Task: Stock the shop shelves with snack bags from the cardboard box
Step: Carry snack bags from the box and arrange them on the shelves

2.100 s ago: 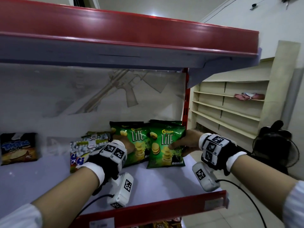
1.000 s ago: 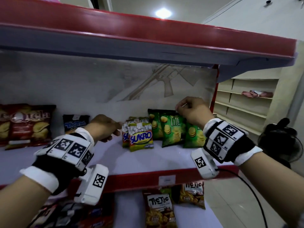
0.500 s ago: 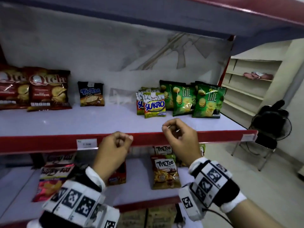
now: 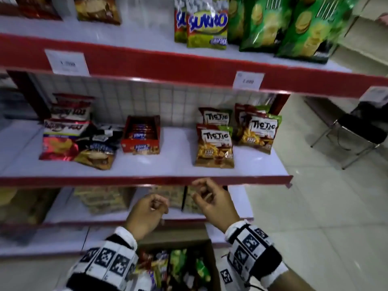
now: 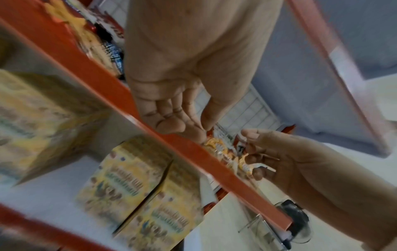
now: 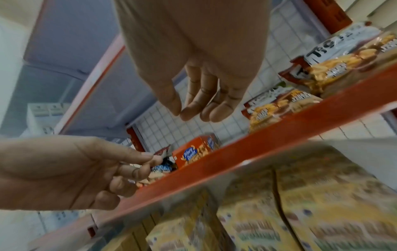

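Note:
Both hands are empty with loosely curled fingers. My left hand (image 4: pixel 147 213) (image 5: pixel 184 118) and right hand (image 4: pixel 212 200) (image 6: pixel 204 105) hang side by side just in front of the middle shelf's red edge (image 4: pixel 126 180). Below them stands the open cardboard box (image 4: pixel 211 255), with several snack bags (image 4: pixel 176 263) inside. On the top shelf stand two green Lite bags (image 4: pixel 264 24), beside Sukro bags (image 4: pixel 206 28).
The middle shelf carries Tic Tic bags (image 4: pixel 214 143), a red biscuit display box (image 4: pixel 141 134) and mixed bags at the left (image 4: pixel 63 139). Yellow cartons (image 4: pixel 102 198) fill the shelf below. A black chair (image 4: pixel 361 131) stands on the tiled floor to the right.
Both hands let go of the green bags on the top shelf and dropped down to the lower shelves. My view tilted down, bringing the cardboard box into sight.

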Available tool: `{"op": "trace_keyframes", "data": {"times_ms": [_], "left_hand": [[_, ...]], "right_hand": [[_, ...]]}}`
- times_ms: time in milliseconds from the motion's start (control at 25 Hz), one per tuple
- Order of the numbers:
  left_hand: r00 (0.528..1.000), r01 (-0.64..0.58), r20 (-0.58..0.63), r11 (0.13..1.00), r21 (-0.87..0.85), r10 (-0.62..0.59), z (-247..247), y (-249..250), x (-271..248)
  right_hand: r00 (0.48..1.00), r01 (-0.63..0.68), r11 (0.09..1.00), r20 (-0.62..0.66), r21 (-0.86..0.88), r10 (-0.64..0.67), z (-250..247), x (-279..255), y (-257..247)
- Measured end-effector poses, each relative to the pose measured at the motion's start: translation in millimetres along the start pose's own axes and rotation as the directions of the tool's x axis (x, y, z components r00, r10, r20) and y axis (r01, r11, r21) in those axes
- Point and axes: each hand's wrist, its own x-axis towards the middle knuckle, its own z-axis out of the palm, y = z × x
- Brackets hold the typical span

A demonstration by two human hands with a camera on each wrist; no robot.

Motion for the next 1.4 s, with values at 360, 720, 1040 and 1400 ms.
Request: {"op": "trace_keyframes", "data": {"times_ms": [360, 720, 1040, 1400], "left_hand": [[0.978, 0.203, 0.028, 0.973, 0.109, -0.207, 19.5, -136.6, 24.7], [0.939, 0.343, -0.023, 0.939, -0.004, -0.343, 32.0, -343.2, 106.2], [0.971, 0.238, -0.01, 0.956, 0.173, -0.24, 36.6, -486.9, 192.1], [0.997, 0.031, 0.054, 0.88, 0.473, -0.064, 33.4, -516.4, 207.1]], "right_hand": [[0.951, -0.228, 0.966, 0.184, -0.123, 0.248, 77.9, -23.5, 114.7], [0.929, -0.178, 0.944, 0.269, -0.278, 0.254, 215.2, -28.4, 305.2], [0.762, 0.022, 0.903, 0.592, -0.428, 0.262, 356.7, 3.5, 441.3], [0.544, 0.238, 0.864, 0.798, -0.444, 0.26, 434.5, -2.5, 507.4]]}}
